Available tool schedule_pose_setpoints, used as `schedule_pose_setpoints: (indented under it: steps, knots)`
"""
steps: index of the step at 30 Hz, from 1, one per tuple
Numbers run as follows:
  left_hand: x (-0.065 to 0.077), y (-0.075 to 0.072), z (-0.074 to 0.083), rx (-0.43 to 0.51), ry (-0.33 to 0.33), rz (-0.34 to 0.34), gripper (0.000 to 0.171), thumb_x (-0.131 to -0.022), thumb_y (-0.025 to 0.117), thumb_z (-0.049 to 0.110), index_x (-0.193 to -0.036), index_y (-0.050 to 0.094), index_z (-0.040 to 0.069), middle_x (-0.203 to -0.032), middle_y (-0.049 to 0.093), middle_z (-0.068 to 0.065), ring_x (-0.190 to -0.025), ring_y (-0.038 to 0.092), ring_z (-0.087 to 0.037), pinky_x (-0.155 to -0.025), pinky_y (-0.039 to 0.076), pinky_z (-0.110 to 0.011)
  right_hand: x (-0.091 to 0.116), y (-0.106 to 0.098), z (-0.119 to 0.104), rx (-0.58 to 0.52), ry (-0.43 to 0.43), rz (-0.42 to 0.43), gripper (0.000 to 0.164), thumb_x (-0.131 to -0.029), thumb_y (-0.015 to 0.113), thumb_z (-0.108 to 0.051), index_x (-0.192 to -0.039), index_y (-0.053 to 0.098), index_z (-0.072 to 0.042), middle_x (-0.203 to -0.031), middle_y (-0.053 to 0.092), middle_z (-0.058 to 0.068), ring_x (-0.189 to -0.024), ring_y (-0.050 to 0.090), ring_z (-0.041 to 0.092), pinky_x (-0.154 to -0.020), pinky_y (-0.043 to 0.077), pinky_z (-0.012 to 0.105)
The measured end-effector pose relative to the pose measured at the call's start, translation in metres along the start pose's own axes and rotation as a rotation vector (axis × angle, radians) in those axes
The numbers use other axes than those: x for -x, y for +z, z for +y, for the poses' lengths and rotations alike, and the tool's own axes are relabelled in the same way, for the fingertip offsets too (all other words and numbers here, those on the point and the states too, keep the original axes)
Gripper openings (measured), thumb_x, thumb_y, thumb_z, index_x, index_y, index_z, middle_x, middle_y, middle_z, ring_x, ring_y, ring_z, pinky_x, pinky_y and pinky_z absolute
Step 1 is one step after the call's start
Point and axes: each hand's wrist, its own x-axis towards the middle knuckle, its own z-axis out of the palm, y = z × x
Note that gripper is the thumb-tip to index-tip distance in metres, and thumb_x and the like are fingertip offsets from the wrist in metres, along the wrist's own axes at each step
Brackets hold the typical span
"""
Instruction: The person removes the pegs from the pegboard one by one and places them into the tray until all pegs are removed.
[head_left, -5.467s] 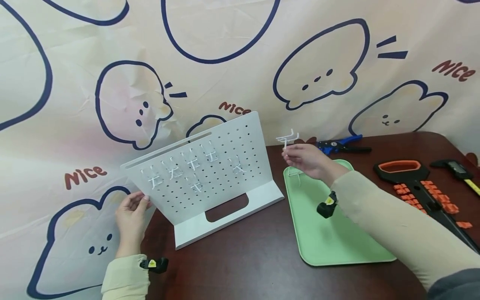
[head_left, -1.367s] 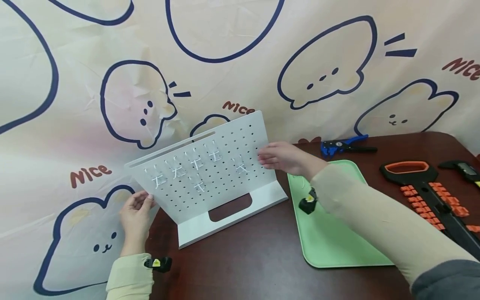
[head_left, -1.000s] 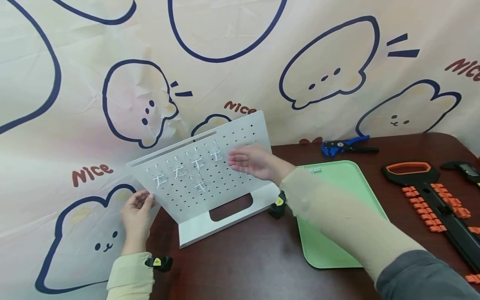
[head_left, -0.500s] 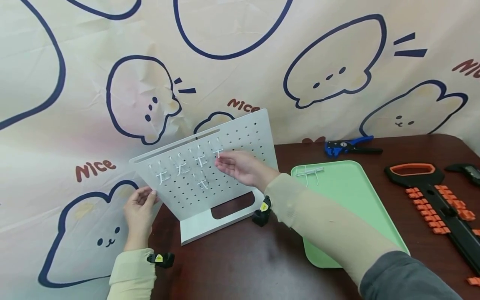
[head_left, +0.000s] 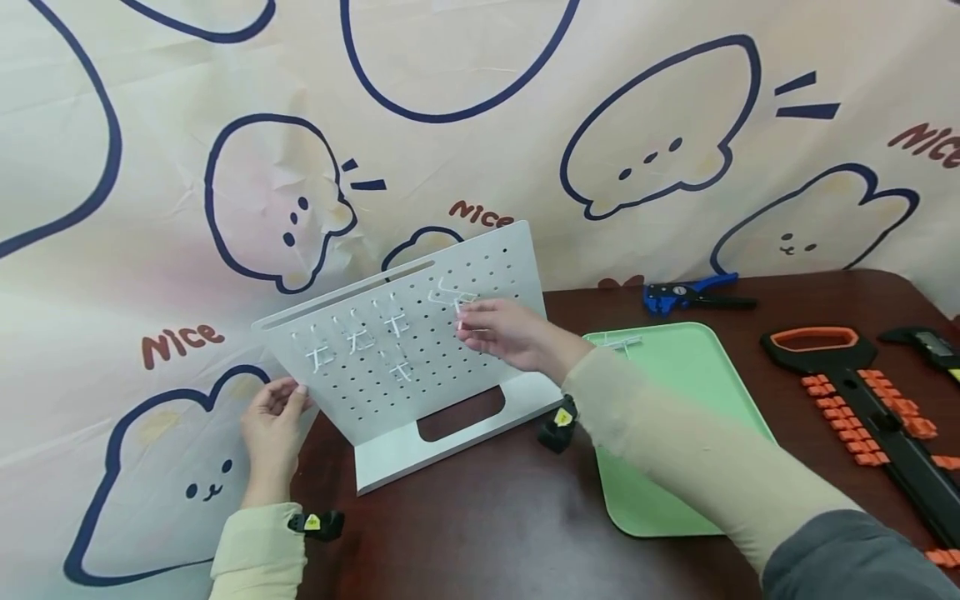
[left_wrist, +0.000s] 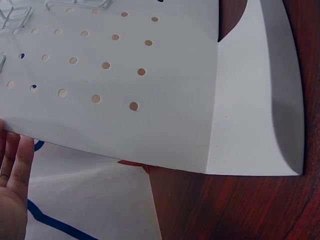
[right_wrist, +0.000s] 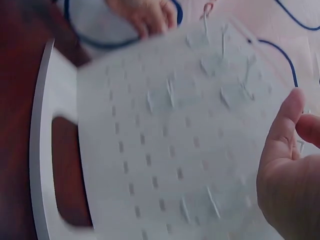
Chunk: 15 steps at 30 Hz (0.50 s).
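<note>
A white pegboard stand (head_left: 450, 367) leans back on the table, with several white wire hooks (head_left: 358, 337) hanging in its holes. My left hand (head_left: 273, 429) pinches the board's left edge between thumb and fingers; in the left wrist view its fingers (left_wrist: 17, 162) show at that edge. My right hand (head_left: 510, 333) pinches a white wire hook (head_left: 453, 296) in front of the board's upper middle. The right wrist view is blurred, with my right thumb (right_wrist: 285, 125) beside the board and another hook (right_wrist: 212, 202) low on it. In the head view that hook is behind my right hand.
A light green tray (head_left: 690, 417) lies right of the board, with white wire hooks (head_left: 622, 342) at its back left corner. Farther right are blue-and-black pliers (head_left: 686, 295), a black tool with an orange-lined handle (head_left: 817, 342) and orange pieces, and a digital caliper (head_left: 930, 340).
My right hand set a hook on the tray earlier, then came left to the board. The hook at the top row's right end is now off the board, in my right fingers. My left hand stays put.
</note>
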Motion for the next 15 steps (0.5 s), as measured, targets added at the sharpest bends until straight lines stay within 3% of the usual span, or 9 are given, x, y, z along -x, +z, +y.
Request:
schedule_pose_setpoints:
  steps: [9, 15]
  knots:
    - [0.001, -0.002, 0.000, 0.027, -0.011, 0.004, 0.014, -0.102, 0.063, 0.004, -0.115, 0.063, -0.003, -0.091, 0.064, 0.014, -0.081, 0.064, 0.000, -0.075, 0.053, -0.009, 0.020, -0.079, -0.018, 0.137, -0.023, 0.152, 0.038, -0.105, 0.054, 0.002, -0.142, 0.045, 0.007, -0.113, 0.061, 0.016, -0.089, 0.067, 0.016, -0.086, 0.058, 0.023]
    - [0.002, 0.001, 0.002, 0.028, -0.009, 0.012, 0.017, -0.102, 0.064, 0.005, -0.116, 0.062, -0.005, -0.092, 0.064, 0.013, -0.082, 0.064, -0.001, -0.075, 0.053, -0.009, 0.043, -0.138, -0.029, 0.267, -0.077, 0.191, 0.025, -0.107, 0.053, -0.003, -0.131, 0.050, 0.002, -0.106, 0.065, 0.007, -0.091, 0.068, 0.014, -0.085, 0.058, 0.024]
